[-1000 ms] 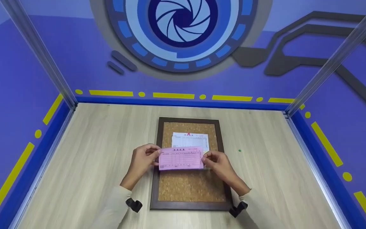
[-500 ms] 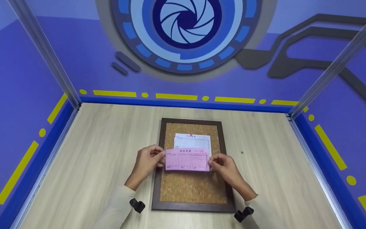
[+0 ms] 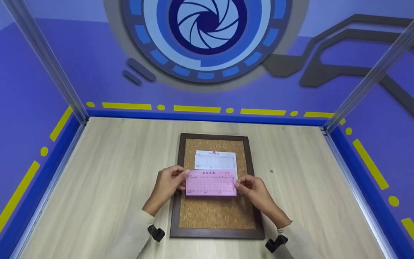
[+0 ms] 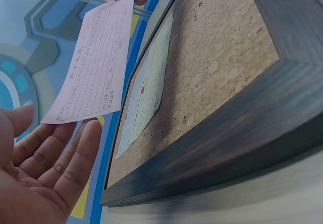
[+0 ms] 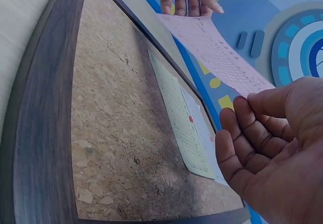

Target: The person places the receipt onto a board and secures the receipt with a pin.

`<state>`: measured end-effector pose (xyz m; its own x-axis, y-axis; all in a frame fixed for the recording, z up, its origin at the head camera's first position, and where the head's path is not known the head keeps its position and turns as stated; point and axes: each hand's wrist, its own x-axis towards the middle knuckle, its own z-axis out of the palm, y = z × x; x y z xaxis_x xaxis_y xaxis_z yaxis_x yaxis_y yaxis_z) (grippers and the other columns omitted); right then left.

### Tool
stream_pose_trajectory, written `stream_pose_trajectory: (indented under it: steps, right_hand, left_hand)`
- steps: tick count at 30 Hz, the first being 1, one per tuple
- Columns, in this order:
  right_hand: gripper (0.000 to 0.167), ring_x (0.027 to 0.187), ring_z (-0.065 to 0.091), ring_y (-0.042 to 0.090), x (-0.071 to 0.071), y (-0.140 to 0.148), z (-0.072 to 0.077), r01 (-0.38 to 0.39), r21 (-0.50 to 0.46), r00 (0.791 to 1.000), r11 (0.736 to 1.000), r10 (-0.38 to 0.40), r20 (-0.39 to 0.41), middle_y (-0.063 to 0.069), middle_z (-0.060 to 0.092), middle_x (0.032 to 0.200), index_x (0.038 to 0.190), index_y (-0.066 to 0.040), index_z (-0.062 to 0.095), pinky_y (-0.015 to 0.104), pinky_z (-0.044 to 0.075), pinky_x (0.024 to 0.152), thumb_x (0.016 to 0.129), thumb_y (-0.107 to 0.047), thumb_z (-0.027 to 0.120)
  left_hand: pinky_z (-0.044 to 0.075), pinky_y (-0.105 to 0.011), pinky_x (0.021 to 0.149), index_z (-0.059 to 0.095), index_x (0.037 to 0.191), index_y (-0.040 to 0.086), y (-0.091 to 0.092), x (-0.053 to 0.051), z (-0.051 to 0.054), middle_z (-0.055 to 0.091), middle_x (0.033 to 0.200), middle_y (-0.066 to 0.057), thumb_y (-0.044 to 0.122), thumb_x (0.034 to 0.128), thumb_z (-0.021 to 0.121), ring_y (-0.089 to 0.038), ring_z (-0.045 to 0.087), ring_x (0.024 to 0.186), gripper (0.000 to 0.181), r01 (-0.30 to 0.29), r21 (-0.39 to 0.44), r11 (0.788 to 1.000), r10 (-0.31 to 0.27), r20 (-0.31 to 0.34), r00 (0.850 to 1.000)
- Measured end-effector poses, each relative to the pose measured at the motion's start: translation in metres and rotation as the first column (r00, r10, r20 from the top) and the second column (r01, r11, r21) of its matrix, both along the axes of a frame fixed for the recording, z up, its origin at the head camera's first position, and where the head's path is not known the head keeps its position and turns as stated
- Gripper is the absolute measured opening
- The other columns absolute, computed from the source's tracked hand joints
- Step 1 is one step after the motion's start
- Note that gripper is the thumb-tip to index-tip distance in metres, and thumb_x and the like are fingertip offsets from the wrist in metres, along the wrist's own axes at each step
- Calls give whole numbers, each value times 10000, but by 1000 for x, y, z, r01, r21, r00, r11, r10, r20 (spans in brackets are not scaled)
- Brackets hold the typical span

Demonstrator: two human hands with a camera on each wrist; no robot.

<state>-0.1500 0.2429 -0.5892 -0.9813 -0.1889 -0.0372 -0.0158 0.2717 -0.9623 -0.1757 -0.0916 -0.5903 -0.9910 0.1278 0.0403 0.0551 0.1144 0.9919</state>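
A pink printed form slip (image 3: 211, 183) is stretched between both hands, above the cork board (image 3: 217, 214) in its dark frame. My left hand (image 3: 166, 185) holds the slip's left edge; in the left wrist view its fingers (image 4: 75, 156) lie under the paper, and its thumb is near the corner. At the opposite edge, my right hand (image 3: 255, 189) pinches the slip between thumb and forefinger. Behind it, a white form slip (image 3: 215, 160) is fixed to the board with a red pushpin (image 3: 214, 152). A pale yellow-green slip (image 5: 176, 118) with a red pin (image 5: 191, 118) shows in the wrist views.
The framed board lies on a light wood tabletop (image 3: 128, 154). A small green piece (image 3: 271, 171) sits on the table to the board's right. Blue-purple panels with yellow dashes (image 3: 197, 108) and metal posts enclose the table. Small black cameras (image 3: 156, 233) are worn on the wrists.
The pink slip and both hands have shifted slightly right and a little toward the person. More of the white slip shows above it. Both hands still hold the pink slip.
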Motion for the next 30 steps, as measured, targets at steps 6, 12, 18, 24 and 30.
stream_pose_trajectory:
  steps: [6, 12, 18, 24, 30]
  right_hand:
    - [112, 846, 665, 170, 2, 0, -2, 3, 10, 1000, 1000, -3, -5, 107, 702, 941, 1042, 63, 717, 277, 595, 753, 1031, -46, 741]
    - [114, 835, 651, 156, 8, 1, -6, 8, 10, 1000, 1000, -9, 16, 68, 693, 929, 1050, 45, 718, 307, 599, 740, 1039, -66, 735]
    - [111, 809, 636, 170, 17, 5, -11, 10, 13, 999, 1000, -10, 51, 82, 687, 909, 1039, 36, 711, 286, 558, 704, 1043, -73, 735]
    - [132, 792, 646, 193, 25, 8, -13, 11, 7, 996, 1000, -11, 90, 100, 692, 895, 1056, 46, 708, 281, 554, 684, 1049, -83, 733]
    - [134, 790, 640, 189, 31, 12, -16, 29, 18, 993, 999, -31, 113, 87, 697, 901, 1067, 34, 714, 280, 542, 659, 1052, -97, 734]
  left_hand:
    - [668, -445, 638, 771, 1036, -33, -1, 1, -1, 757, 906, -124, 37, 1034, 750, -293, 743, 734, 74, 7, -29, 1000, -7, -12, 1000]
    - [666, -455, 643, 767, 1048, -36, -1, 3, -2, 754, 912, -115, 43, 1040, 740, -318, 739, 745, 84, 17, -46, 999, -17, -4, 1000]
    - [668, -428, 638, 776, 1041, -20, 1, 8, -5, 752, 889, -99, 43, 1042, 736, -218, 722, 713, 74, 45, -66, 997, -45, -5, 999]
    - [663, -395, 619, 786, 1032, -7, 3, 13, -12, 749, 862, -79, 51, 1047, 737, -172, 717, 688, 77, 65, -85, 994, -65, -5, 998]
    - [663, -431, 616, 778, 1032, -23, 8, 17, -20, 744, 847, -84, 45, 1038, 747, -198, 720, 679, 75, 71, -74, 995, -72, -2, 997]
